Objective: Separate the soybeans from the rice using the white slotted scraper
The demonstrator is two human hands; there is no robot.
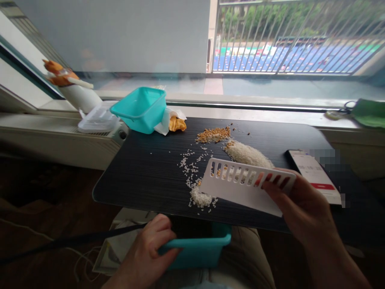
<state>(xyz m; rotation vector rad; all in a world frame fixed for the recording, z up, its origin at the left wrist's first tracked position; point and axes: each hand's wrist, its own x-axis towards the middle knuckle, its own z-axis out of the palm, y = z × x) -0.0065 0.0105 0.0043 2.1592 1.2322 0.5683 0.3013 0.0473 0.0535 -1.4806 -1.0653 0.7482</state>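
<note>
My right hand [296,200] grips a white slotted plastic panel [240,185], held on edge on the black table [144,172]. The panel's lower left corner rests against a small heap of white rice [201,198] near the table's front edge. My left hand [153,245] is closed on the rim of a teal bin [198,249], held just below the table's front edge under that heap. A bigger pile of rice [248,154] and a patch of yellow-brown beans [214,134] lie further back. Loose grains are scattered between them.
A second teal bin [141,108] sits tilted at the table's back left, beside a clear lid [98,120] and a white wrapper with something orange [176,122]. A phone [314,174] lies at the right. A window sill and barred window run behind.
</note>
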